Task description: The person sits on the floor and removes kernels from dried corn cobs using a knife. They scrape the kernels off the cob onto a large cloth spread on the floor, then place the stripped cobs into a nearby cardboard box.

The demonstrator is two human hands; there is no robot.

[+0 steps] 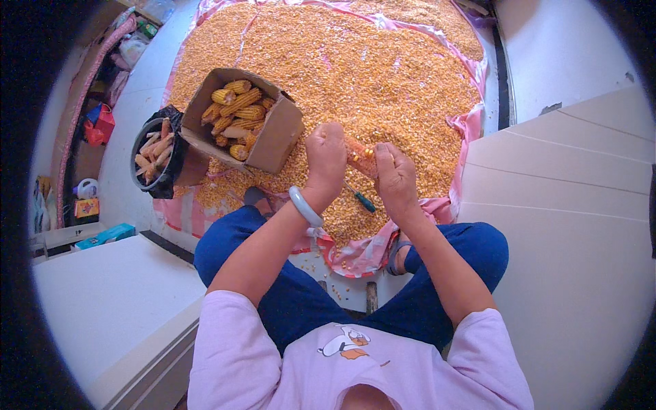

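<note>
Between my two hands is a corn cob, mostly stripped to its reddish core, with a few yellow kernels left near its right end. My left hand is closed around the cob's left end. At the other end my right hand grips it, the thumb close beside the remaining kernels. Below the cob, a screwdriver-like tool with a green handle lies on loose corn kernels, which spread thickly over a pink and white sheet.
Left of my hands, a cardboard box holds several unshelled ears of corn. Beside it stands a bucket lined with a black bag, containing stripped cobs. A white cabinet is at lower left, a pale panel at right.
</note>
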